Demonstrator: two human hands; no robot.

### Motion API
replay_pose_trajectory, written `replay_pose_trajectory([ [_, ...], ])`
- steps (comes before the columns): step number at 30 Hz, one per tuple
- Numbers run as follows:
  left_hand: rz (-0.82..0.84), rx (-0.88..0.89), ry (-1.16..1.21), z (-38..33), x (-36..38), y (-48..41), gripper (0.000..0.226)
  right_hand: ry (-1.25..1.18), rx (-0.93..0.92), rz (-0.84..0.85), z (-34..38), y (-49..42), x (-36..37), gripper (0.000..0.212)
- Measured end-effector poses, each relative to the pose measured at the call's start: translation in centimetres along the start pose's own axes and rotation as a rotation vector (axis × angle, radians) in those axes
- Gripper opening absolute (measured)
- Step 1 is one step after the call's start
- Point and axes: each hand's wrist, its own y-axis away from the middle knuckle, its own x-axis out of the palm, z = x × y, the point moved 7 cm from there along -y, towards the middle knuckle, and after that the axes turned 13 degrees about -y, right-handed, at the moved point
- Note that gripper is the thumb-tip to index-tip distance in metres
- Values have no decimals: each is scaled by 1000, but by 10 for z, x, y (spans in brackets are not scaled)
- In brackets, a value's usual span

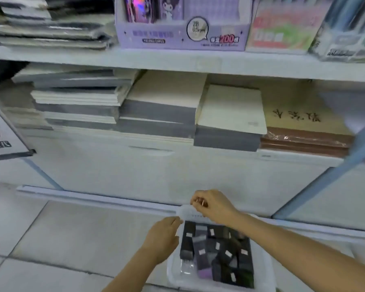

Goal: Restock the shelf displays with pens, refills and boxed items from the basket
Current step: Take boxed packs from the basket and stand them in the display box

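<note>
— Where's the basket (262,268)?

— On the floor (72,239), just in front of the bottom edge of the shelf unit (135,171), towards its right half. It's pale, see-through plastic.

— And the stock?

— All inside it: dark little boxes (219,249) with white labels, lying jumbled, with a lilac one near the front rim.

— What are the hands doing?

— The left hand (162,239) is at the basket's left wall, fingers loosely stretched out, tips touching the rim by the far left corner. The right hand (214,205) hangs over the far rim, fingers curled in and pinched together at the tips. There's a speck of something pale between them, but it's too blurred for me to tell whether they grip anything.

— And up on the shelves?

— Stacks of grey and cream notebooks (156,106) fill the lower shelf, with brown wrapped pads (303,140) at its right end. On the board above sits a purple display box (177,36), about mid-shelf.
</note>
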Motion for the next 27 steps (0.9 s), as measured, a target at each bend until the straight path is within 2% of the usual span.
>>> replay_pose_trajectory([
  [2,136,-11,-53,1,42,7,60,-3,129,63,-54,8,33,16],
  [4,172,-18,-81,4,70,12,64,-36,245,117,-99,17,62,23],
  [7,104,-44,-70,6,89,17,64,-26,369,164,-143,24,94,54],
  [9,21,-52,-50,5,88,19,64,-55,396,131,-155,24,109,72],
  [12,-185,-25,-88,1,80,21,67,7,363,24,-160,20,121,83],
  [15,-250,-13,-111,0,80,21,64,81,340,10,-164,18,129,75],
  [21,-318,-29,-7,0,68,13,42,-199,356,175,-156,16,120,31],
  [24,-306,-64,296,1,58,6,37,-326,327,225,-141,10,99,23],
  [25,-254,-91,421,1,57,3,41,-394,326,213,-135,8,91,22],
  [27,-35,-145,742,-6,62,-5,54,-597,319,187,-121,3,78,17],
])
